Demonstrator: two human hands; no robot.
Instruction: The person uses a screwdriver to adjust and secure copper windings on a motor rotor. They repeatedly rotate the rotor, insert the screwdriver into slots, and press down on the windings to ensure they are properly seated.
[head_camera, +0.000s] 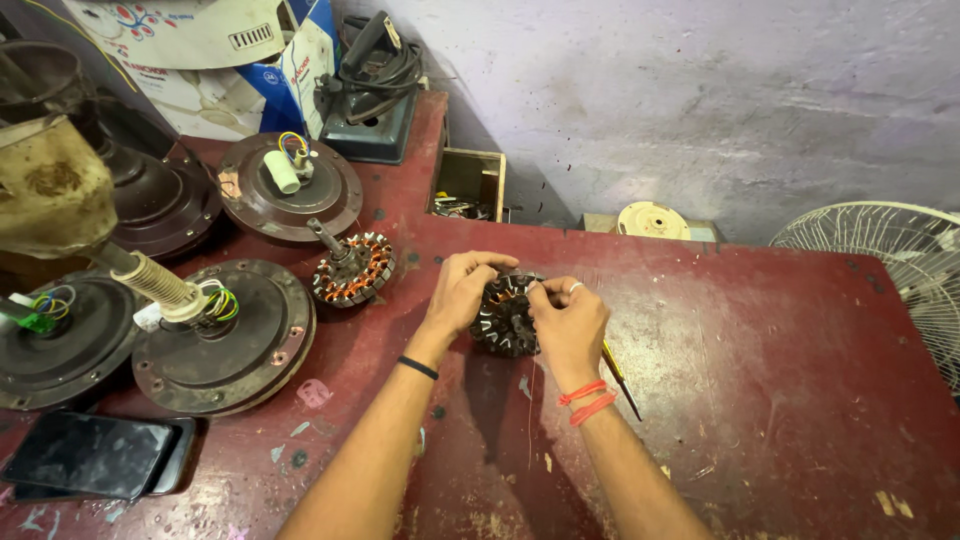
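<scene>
Both hands meet over a bare fan stator (503, 318) that lies flat near the middle of the dark red workbench (780, 400), its slotted steel core facing up. The left hand (462, 290) curls over the stator's left and top edge, fingers wrapped down on it — a grip that seems meant to keep the core from turning or sliding on the bench. The right hand (568, 320) sits against the right side with its fingertips drawn together at the top of the core, pinching something fine there; a thin strand of wire (531, 400) hangs down from that spot toward the near edge of the bench, so the pinch is probably on that wire, though the contact itself is too small to make out. Just beside the right wrist lies a small screwdriver (620, 378), within easy reach. Left of the hands, a second stator (352, 268), wound with copper and with its shaft pointing up, stands apart — and beyond it several round motor housings (225, 335) with loose coloured leads crowd the bench's left end. A dark phone (90, 455) rests at the near left corner, and a pale fan guard (900, 260) shows at the right edge.
</scene>
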